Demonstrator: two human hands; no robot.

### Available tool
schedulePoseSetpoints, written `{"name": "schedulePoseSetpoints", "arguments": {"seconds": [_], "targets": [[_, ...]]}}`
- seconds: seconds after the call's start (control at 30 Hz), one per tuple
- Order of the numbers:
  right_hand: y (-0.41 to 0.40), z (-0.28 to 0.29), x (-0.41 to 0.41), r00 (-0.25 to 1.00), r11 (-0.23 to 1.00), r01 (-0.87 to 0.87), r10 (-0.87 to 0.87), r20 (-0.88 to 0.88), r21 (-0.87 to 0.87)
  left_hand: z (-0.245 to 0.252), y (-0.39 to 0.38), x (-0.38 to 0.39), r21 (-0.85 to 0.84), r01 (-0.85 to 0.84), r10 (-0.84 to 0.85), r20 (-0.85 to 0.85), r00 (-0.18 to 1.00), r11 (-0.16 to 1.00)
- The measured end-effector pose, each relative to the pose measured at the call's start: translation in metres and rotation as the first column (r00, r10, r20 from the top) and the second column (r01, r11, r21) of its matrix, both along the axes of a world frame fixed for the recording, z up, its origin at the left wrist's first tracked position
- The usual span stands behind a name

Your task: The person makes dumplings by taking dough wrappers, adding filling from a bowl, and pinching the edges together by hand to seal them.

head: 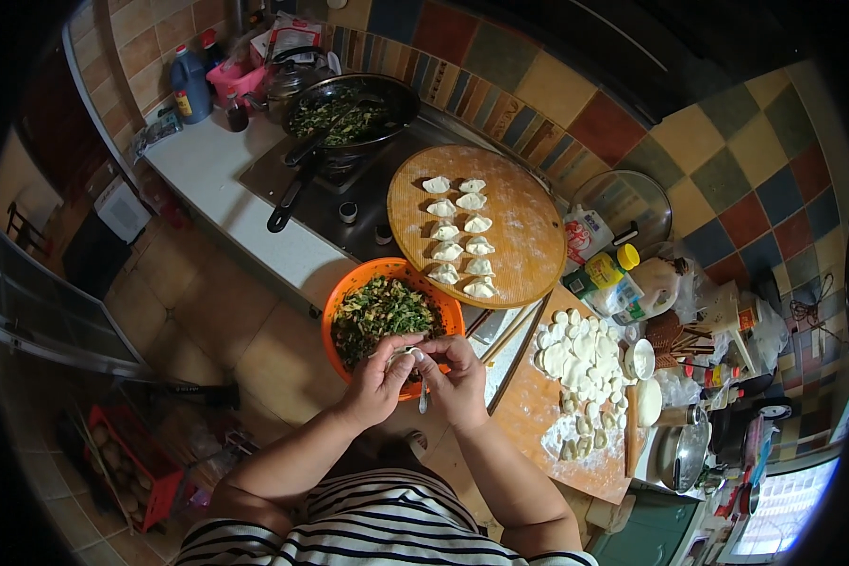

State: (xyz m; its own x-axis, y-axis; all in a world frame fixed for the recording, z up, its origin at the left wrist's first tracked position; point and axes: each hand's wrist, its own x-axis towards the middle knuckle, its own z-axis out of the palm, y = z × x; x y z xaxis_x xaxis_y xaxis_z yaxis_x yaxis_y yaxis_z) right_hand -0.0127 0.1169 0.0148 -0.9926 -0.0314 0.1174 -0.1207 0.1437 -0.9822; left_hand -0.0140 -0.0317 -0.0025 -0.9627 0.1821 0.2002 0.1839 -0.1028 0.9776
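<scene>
My left hand (382, 382) and my right hand (457, 378) meet over the near rim of an orange bowl (330, 305) of chopped green filling (385, 315). Between the fingertips of both hands is a dumpling (403, 354), mostly hidden by the fingers. A metal spoon handle (423, 397) shows just below them. Beyond the bowl, two rows of folded dumplings (446, 250) lie on a round wooden board (523, 233). On the right, a floured wooden board (523, 417) holds cut dough pieces and flattened wrappers (559, 359), with a rolling pin (632, 431) at its side.
A black wok (407, 106) of chopped greens stands on the stove, its handle (293, 201) pointing towards me. A kettle (290, 81) and bottles stand behind it at the left. Chopsticks (513, 332) lie between the boards. Bottles, bags and a glass lid (626, 205) line the tiled wall.
</scene>
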Motion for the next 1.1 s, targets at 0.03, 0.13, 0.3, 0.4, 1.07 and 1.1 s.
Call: {"name": "schedulePoseSetpoints", "arguments": {"seconds": [0.03, 0.13, 0.3, 0.4, 1.07, 1.1], "targets": [[0.000, 0.002, 0.000, 0.997, 0.993, 0.007, 0.002, -0.075, 0.117, -0.001, 0.000, 0.000, -0.003, -0.012, 0.012, -0.002, 1.000, 1.000], [-0.003, 0.007, -0.001, 0.991, 0.986, 0.021, 0.001, -0.135, 0.163, -0.011, -0.002, -0.002, 0.052, -0.016, 0.015, 0.023, 1.000, 0.999], [0.001, -0.001, -0.002, 0.980, 0.963, 0.076, -0.023, 0.199, -0.260, -0.011, -0.004, -0.008, 0.299, -0.045, 0.024, 0.074, 0.997, 0.953], [-0.001, -0.001, -0.002, 0.923, 0.912, 0.065, 0.099, 0.371, -0.404, -0.012, -0.006, -0.009, 0.474, -0.030, -0.039, 0.135, 0.990, 0.880], [-0.019, 0.005, 0.012, 0.989, 0.933, 0.083, -0.032, 0.148, -0.351, -0.006, 0.000, -0.004, 0.277, 0.011, 0.011, -0.078, 0.997, 0.961], [-0.018, 0.003, 0.012, 0.988, 0.933, 0.083, -0.032, 0.148, -0.351, -0.003, 0.000, -0.005, 0.222, 0.033, -0.002, -0.140, 0.990, 0.975]]}}
